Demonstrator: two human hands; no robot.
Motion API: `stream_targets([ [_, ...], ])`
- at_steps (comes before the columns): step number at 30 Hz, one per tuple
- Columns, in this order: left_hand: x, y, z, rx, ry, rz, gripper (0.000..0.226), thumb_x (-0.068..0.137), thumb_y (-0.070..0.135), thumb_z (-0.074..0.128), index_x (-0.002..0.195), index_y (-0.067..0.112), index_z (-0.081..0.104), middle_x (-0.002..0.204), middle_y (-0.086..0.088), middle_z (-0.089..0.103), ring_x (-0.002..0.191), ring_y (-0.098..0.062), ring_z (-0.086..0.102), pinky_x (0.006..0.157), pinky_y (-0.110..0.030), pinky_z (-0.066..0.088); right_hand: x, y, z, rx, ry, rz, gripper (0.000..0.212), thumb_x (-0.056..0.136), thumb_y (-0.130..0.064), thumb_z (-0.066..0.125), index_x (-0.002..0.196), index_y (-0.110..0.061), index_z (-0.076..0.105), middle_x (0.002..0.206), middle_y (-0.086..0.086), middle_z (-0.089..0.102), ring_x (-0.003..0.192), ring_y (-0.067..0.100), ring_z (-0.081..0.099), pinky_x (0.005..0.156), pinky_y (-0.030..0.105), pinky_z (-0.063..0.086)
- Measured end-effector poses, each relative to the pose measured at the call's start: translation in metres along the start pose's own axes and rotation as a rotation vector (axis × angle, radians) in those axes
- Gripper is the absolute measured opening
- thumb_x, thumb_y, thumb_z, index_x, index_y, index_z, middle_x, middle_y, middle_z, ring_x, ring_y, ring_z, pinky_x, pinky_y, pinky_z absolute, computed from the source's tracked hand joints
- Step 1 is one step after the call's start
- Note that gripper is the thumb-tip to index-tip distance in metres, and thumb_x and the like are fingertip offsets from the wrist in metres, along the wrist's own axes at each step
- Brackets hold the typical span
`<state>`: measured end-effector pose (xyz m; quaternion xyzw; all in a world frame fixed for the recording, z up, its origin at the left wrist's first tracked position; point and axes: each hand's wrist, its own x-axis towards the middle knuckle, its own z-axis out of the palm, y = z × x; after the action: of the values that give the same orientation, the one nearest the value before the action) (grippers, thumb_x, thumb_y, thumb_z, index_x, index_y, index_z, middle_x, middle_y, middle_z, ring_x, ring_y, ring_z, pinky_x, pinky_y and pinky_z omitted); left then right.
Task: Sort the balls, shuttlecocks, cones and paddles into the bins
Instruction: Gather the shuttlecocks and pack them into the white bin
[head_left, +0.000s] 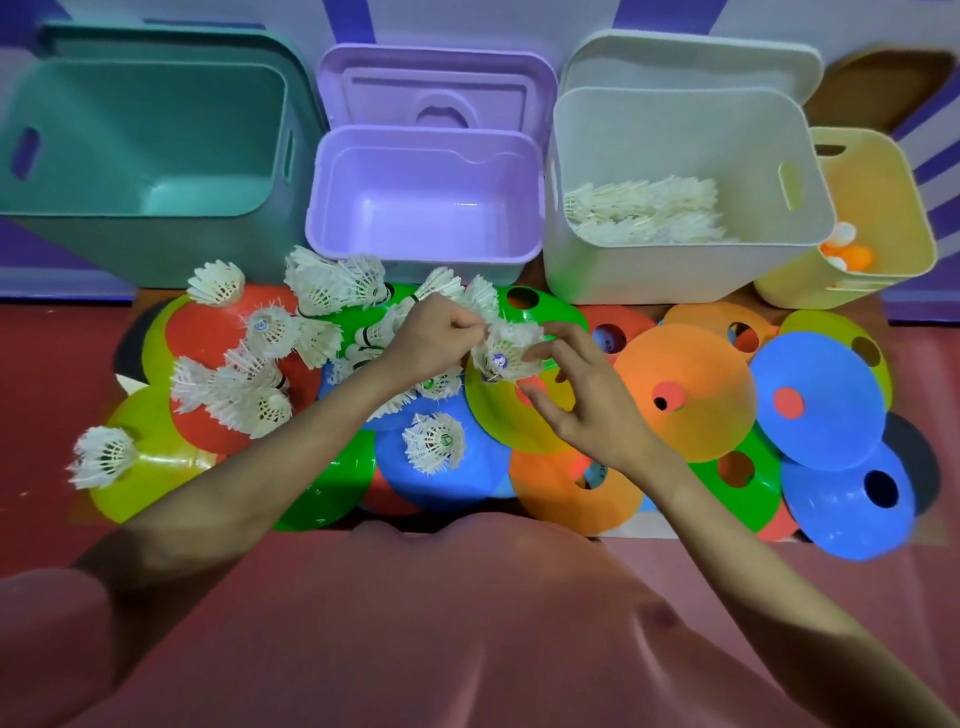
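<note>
Over the middle of the cone pile, the left hand (431, 338) pinches the feathers of a shuttlecock (506, 353) while the right hand (576, 400), fingers spread, touches its far side, just before the purple bin (415, 249).

Four bins (431, 208) stand behind cones (680, 384) strewn with shuttlecocks (260, 332).
</note>
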<state>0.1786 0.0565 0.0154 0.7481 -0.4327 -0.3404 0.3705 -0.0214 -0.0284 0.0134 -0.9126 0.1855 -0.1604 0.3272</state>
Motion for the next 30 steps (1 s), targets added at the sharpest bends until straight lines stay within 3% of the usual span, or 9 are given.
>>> stream_targets([
  [5, -0.012, 0.004, -0.003, -0.128, -0.057, -0.085, 0.049, 0.091, 0.028, 0.059, 0.051, 0.005, 0.042, 0.05, -0.004, 0.028, 0.051, -0.02, 0.038, 0.058, -0.031, 0.04, 0.005, 0.0, 0.005, 0.041, 0.045, 0.017, 0.017, 0.088, -0.015, 0.065, 0.104, -0.01, 0.061, 0.121, 0.009, 0.048, 0.093, 0.012, 0.051, 0.072, 0.029, 0.051],
  [7, -0.019, 0.01, -0.008, -0.203, -0.099, -0.121, 0.041, 0.09, 0.036, 0.057, 0.062, 0.006, 0.056, 0.06, -0.008, 0.043, 0.061, -0.02, 0.049, 0.065, -0.034, 0.044, 0.008, 0.0, 0.005, 0.051, 0.057, 0.03, 0.014, 0.089, -0.013, 0.063, 0.102, -0.009, 0.061, 0.119, 0.008, 0.048, 0.09, 0.016, 0.053, 0.071, 0.035, 0.051],
  [9, -0.027, 0.013, -0.014, -0.33, -0.19, -0.147, 0.026, 0.082, 0.031, 0.053, 0.093, 0.013, 0.069, 0.089, -0.003, 0.066, 0.083, -0.013, 0.059, 0.078, -0.03, 0.047, 0.013, -0.001, 0.006, 0.05, 0.045, 0.036, 0.015, 0.089, -0.014, 0.062, 0.103, -0.011, 0.061, 0.12, 0.006, 0.047, 0.088, 0.024, 0.056, 0.069, 0.041, 0.051],
  [12, -0.038, 0.006, -0.02, -0.383, -0.218, -0.062, 0.04, 0.075, 0.009, 0.065, 0.114, 0.018, 0.061, 0.109, 0.002, 0.068, 0.1, -0.006, 0.063, 0.089, -0.02, 0.049, 0.02, -0.009, 0.011, 0.073, 0.028, 0.011, 0.016, 0.088, -0.01, 0.062, 0.104, -0.011, 0.061, 0.119, 0.004, 0.048, 0.08, 0.025, 0.056, 0.068, 0.041, 0.05],
  [14, -0.045, -0.002, -0.021, -0.329, -0.144, -0.033, 0.048, 0.072, 0.003, 0.078, 0.114, 0.017, 0.059, 0.108, 0.004, 0.067, 0.099, -0.004, 0.064, 0.09, -0.018, 0.048, 0.025, -0.018, 0.016, 0.099, 0.019, -0.027, 0.017, 0.088, -0.009, 0.061, 0.106, -0.01, 0.059, 0.116, 0.004, 0.05, 0.081, 0.022, 0.056, 0.068, 0.039, 0.05],
  [19, -0.067, -0.02, -0.024, -0.397, 0.093, -0.135, 0.05, 0.067, -0.003, 0.08, 0.111, 0.0, 0.057, 0.102, -0.014, 0.069, 0.088, -0.011, 0.067, 0.08, -0.026, 0.056, 0.028, -0.035, 0.036, 0.172, 0.026, -0.011, 0.039, 0.09, -0.01, 0.059, 0.126, -0.01, 0.044, 0.122, -0.002, 0.054, 0.098, 0.013, 0.055, 0.078, 0.031, 0.051],
  [23, -0.088, -0.04, -0.022, -0.464, 0.289, -0.208, 0.048, 0.068, -0.008, 0.078, 0.108, 0.002, 0.054, 0.099, -0.004, 0.067, 0.083, -0.002, 0.066, 0.078, -0.019, 0.053, 0.019, -0.034, 0.055, 0.1, 0.047, 0.127, 0.042, 0.084, -0.014, 0.063, 0.121, -0.01, 0.045, 0.112, 0.001, 0.056, 0.092, 0.016, 0.057, 0.077, 0.034, 0.05],
  [27, -0.108, -0.059, -0.02, -0.448, 0.463, -0.23, 0.053, 0.064, -0.007, 0.081, 0.109, 0.002, 0.054, 0.101, -0.008, 0.066, 0.086, -0.003, 0.064, 0.08, -0.019, 0.052, 0.01, -0.028, 0.076, -0.147, -0.338, 0.301, 0.037, 0.084, -0.038, 0.067, 0.104, -0.009, 0.057, 0.095, 0.004, 0.063, 0.085, 0.024, 0.06, 0.067, 0.037, 0.049],
  [30, -0.12, -0.066, -0.02, -0.43, 0.503, -0.217, 0.057, 0.063, -0.004, 0.082, 0.111, 0.003, 0.052, 0.106, -0.007, 0.065, 0.091, -0.003, 0.064, 0.084, -0.019, 0.051, 0.005, -0.03, 0.091, -0.236, -0.429, 0.349, 0.034, 0.086, -0.042, 0.062, 0.097, -0.01, 0.062, 0.093, 0.006, 0.068, 0.088, 0.026, 0.062, 0.065, 0.034, 0.046],
])
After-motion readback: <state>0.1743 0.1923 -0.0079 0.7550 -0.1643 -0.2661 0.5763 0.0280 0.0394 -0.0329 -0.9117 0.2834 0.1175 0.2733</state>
